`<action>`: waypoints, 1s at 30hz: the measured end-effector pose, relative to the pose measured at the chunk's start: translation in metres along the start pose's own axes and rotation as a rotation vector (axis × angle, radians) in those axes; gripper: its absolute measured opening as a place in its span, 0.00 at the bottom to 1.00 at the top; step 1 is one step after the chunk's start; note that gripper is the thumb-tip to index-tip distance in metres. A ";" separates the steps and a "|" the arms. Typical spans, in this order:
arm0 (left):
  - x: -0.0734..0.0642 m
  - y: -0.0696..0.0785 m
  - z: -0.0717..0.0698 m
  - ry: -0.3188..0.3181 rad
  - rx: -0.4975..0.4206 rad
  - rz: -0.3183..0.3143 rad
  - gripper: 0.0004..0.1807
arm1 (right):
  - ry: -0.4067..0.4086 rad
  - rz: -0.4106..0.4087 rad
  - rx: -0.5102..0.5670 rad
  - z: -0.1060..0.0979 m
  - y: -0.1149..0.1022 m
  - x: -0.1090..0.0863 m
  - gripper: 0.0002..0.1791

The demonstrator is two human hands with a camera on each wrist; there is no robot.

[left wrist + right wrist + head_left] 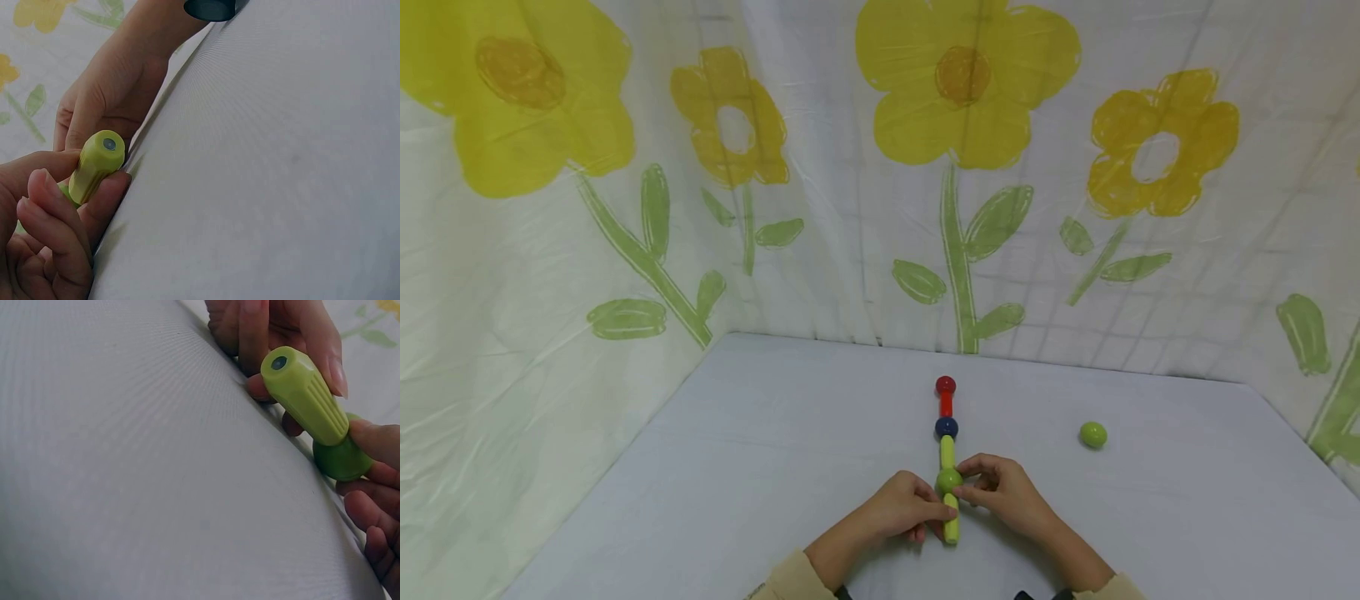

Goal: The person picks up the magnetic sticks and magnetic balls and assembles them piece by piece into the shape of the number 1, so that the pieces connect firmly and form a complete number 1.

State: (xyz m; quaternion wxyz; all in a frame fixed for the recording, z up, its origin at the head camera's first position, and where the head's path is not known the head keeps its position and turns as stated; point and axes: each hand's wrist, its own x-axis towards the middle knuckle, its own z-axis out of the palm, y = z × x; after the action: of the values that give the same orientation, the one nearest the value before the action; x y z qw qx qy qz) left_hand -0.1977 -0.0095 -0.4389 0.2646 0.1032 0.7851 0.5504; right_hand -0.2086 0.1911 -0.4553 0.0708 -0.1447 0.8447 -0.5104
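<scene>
A straight chain of balls and rods lies on the table in the head view. From the far end come a red ball [945,385], a red rod [946,405], a dark blue ball [946,427], a yellow-green rod [947,451], a green ball [948,479] and a nearer yellow-green rod [951,532]. My left hand [901,507] pinches this nearest rod between thumb and finger. On the other side, my right hand [1009,497] grips the green ball. A round dark spot shows in the ribbed rod's [306,397] free end in both wrist views.
A loose green ball [1093,434] sits on the white table [790,433] to the right of the chain. Behind the table hangs a white curtain [835,250] printed with yellow flowers; it also runs along the left and right sides.
</scene>
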 end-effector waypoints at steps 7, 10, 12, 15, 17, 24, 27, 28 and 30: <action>0.002 0.000 -0.001 -0.001 0.016 -0.019 0.10 | 0.003 0.005 -0.028 -0.005 0.002 0.002 0.21; 0.002 0.000 0.000 0.002 0.023 -0.026 0.10 | 0.025 0.000 -0.026 -0.009 0.003 0.002 0.21; 0.002 0.000 0.000 0.002 0.020 -0.027 0.10 | 0.048 0.005 -0.018 -0.012 0.003 0.002 0.21; 0.003 -0.001 0.000 0.004 0.019 -0.025 0.10 | 0.087 0.022 -0.010 -0.019 0.004 0.003 0.21; 0.003 -0.001 0.000 0.006 0.022 -0.027 0.10 | 0.123 0.058 -0.009 -0.024 0.006 0.004 0.21; 0.003 -0.002 0.001 0.013 0.016 -0.038 0.09 | 0.248 0.143 -0.057 -0.047 0.012 0.004 0.22; 0.003 -0.002 0.001 0.014 0.011 -0.032 0.09 | 0.287 0.145 -0.073 -0.058 0.015 0.003 0.24; 0.003 -0.002 0.001 0.014 0.009 -0.031 0.09 | 0.299 0.147 -0.075 -0.062 0.016 0.003 0.24; 0.003 -0.002 0.001 0.014 0.008 -0.030 0.09 | 0.319 0.149 -0.079 -0.070 0.018 0.001 0.25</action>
State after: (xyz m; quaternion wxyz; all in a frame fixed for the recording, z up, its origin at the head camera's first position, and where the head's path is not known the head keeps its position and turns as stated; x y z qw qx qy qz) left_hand -0.1995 -0.0080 -0.4425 0.2669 0.0885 0.7905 0.5441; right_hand -0.2317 0.2571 -0.4385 -0.0321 -0.0015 0.8729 -0.4868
